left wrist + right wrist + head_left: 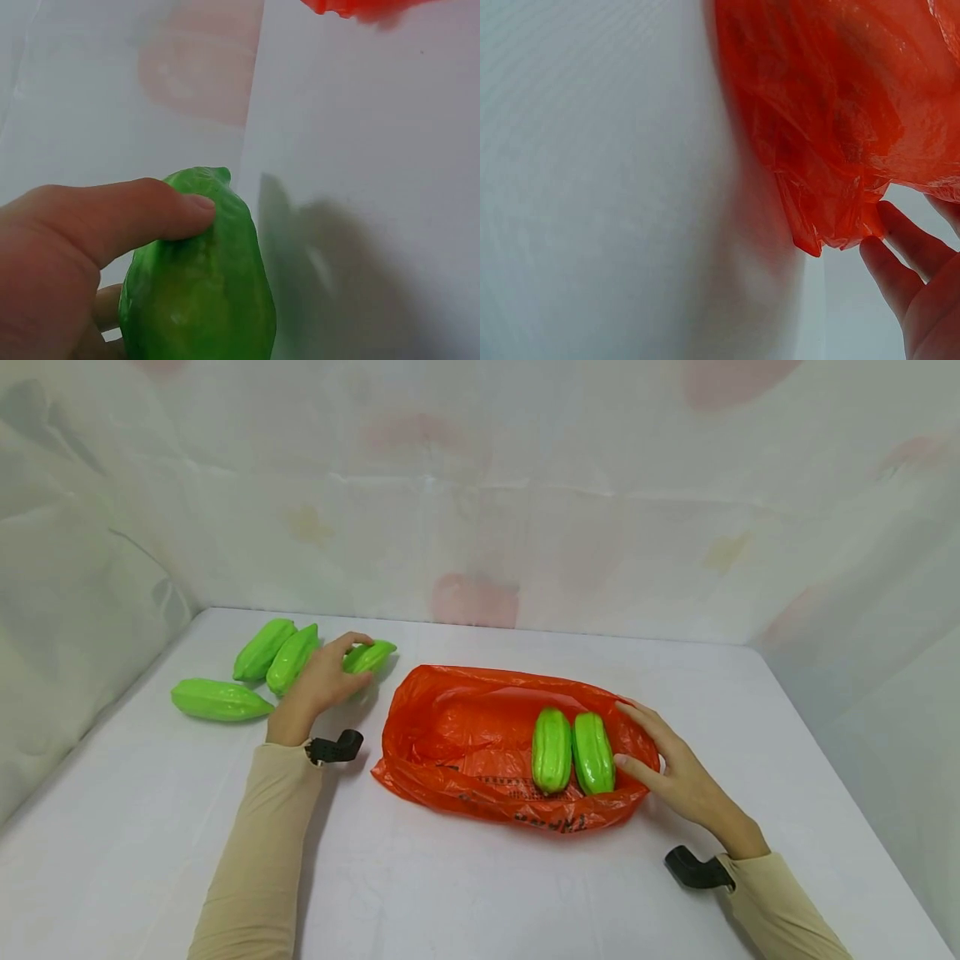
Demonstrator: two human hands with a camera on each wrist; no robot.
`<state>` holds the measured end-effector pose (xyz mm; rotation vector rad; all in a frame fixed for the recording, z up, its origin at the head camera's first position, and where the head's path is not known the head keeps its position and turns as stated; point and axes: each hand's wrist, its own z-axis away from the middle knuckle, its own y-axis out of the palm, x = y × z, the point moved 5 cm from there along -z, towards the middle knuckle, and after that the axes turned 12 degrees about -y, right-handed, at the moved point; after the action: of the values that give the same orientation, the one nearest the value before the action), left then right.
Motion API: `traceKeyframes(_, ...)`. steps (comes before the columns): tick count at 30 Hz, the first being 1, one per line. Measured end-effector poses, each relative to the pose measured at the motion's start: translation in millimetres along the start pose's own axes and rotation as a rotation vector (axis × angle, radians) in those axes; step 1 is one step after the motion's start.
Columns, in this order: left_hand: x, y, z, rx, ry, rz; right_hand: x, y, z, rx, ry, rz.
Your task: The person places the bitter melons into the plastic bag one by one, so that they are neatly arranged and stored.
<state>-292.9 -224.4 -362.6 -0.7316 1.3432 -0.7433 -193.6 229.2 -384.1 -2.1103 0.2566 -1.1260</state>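
Note:
My left hand point(325, 675) grips a green ribbed fruit point(369, 656), like an unripe papaya, at the back left. In the left wrist view my thumb lies across the fruit point(199, 289), with fingers behind it; a shadow falls on the table beside it. A red plastic bag point(480, 681) lies spread open mid-table. Two more green fruits, one left point(552, 750) and one right point(594, 753), lie side by side in it. My right hand point(678, 777) holds the bag's right end, thumb over the rim. In the right wrist view fingers touch the bag's outside point(832, 202).
Left of my left hand lie three more green fruits: one at the back point(262, 649), one beside my wrist point(292, 660) and one lying crosswise in front point(221, 700). White sheeting point(480, 527) encloses the white table point(480, 893) behind and at both sides.

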Motion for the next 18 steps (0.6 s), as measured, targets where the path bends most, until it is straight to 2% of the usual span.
traceKeyframes(18, -15.6, -11.3, 7.2, -0.010, 0.036, 0.034, -1.0, 0.4, -0.1, 0.002, 0.005, 0.001)
